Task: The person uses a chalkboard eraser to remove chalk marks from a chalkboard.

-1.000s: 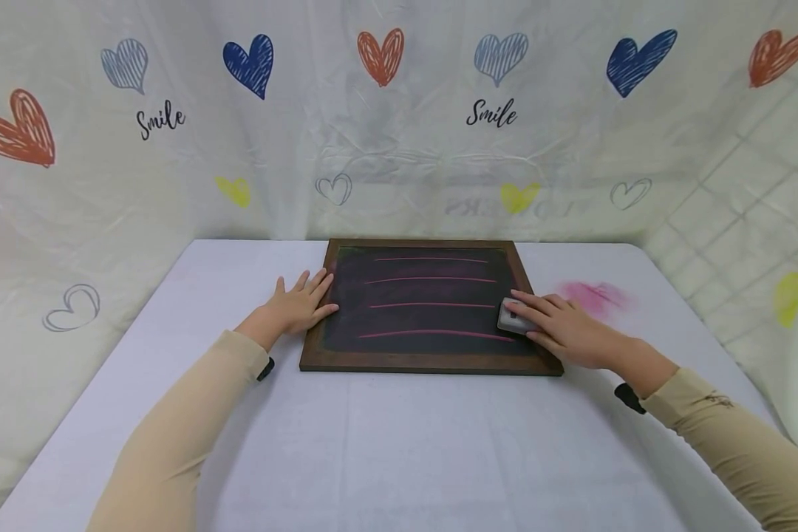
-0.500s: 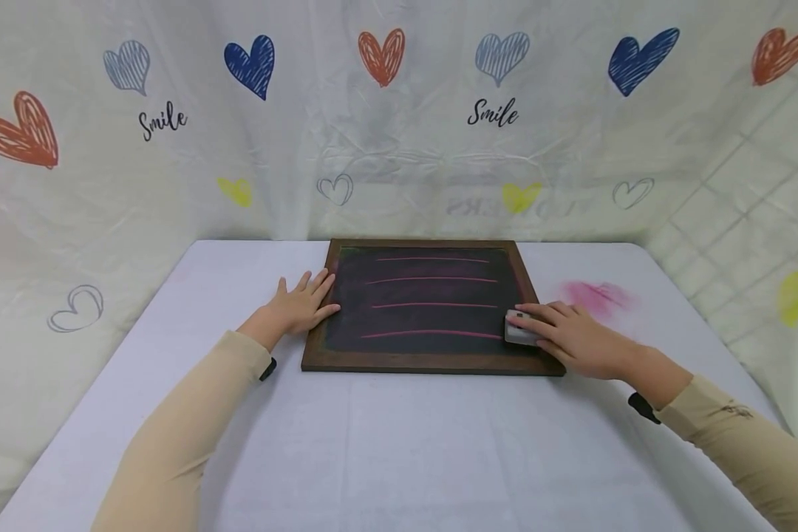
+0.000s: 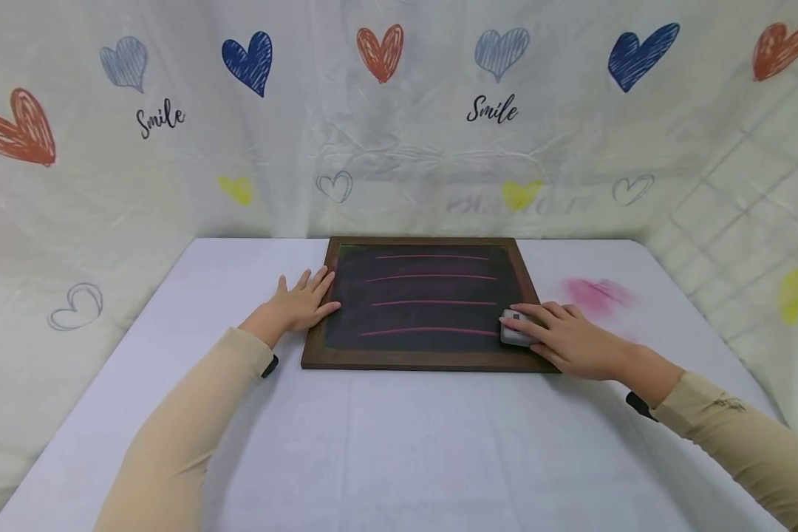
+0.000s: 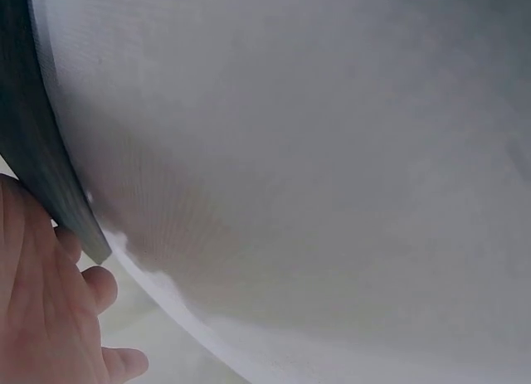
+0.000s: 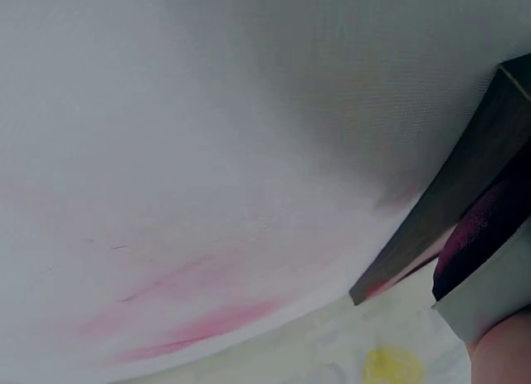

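Observation:
A framed chalkboard (image 3: pixel 432 362) lies flat on the table, with several pink chalk lines drawn across its dark surface. At its left edge my left hand (image 3: pixel 295 304) is spread, fingers straight and resting on the wooden frame. My right hand (image 3: pixel 572 340) grips a grey chalkboard eraser (image 3: pixel 515 332) from above, near the board's lower right corner, at the right end of the lowest line. In the right wrist view, pink dust marks the dark felt of the eraser (image 5: pixel 469 243). The left wrist view has the open palm (image 4: pixel 50 301) beside the frame's edge.
A white cloth (image 3: pixel 399 451) covers the table. Right of the board is a pink chalk smudge (image 3: pixel 595 294) on that cloth. White curtains printed with hearts (image 3: pixel 379 53) stand behind and along both sides.
My right hand has brought the eraser toward the board's near side, then slightly left. The lowest pink line is shorter at its right end. My left hand stays where it was.

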`<state>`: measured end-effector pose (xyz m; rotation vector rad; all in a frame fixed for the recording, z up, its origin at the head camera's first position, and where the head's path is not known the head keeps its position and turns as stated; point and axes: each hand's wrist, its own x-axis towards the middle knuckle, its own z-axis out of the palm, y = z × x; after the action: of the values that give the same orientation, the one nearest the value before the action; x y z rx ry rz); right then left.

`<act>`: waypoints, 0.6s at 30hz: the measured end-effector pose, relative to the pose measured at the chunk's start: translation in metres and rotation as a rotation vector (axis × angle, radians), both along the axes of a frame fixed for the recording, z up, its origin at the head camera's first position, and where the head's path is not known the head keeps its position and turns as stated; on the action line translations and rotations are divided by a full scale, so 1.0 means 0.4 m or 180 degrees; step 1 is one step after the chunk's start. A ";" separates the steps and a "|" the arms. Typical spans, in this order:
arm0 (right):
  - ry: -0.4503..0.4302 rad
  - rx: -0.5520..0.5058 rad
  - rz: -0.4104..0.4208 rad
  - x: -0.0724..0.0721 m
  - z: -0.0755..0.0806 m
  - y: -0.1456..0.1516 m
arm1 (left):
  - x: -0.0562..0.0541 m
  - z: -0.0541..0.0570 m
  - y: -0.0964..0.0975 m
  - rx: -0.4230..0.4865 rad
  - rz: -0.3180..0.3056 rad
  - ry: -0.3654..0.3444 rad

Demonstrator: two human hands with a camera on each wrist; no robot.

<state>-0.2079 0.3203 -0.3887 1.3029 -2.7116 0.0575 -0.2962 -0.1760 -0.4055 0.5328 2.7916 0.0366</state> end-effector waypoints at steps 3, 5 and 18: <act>-0.0024 0.0013 0.0016 -0.001 0.002 -0.006 | -0.001 0.002 0.004 0.0004 0.0006 -0.0024; -0.0044 0.0008 0.0036 -0.003 0.004 -0.013 | -0.001 0.002 0.004 -0.0010 0.0012 -0.0024; -0.0372 0.0311 -0.0055 -0.007 0.027 -0.083 | -0.002 -0.006 0.004 0.0022 0.0042 -0.0039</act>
<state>-0.2109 0.2871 -0.3779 1.3420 -2.8568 -0.0007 -0.2970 -0.1744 -0.4077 0.5141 2.7839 0.0520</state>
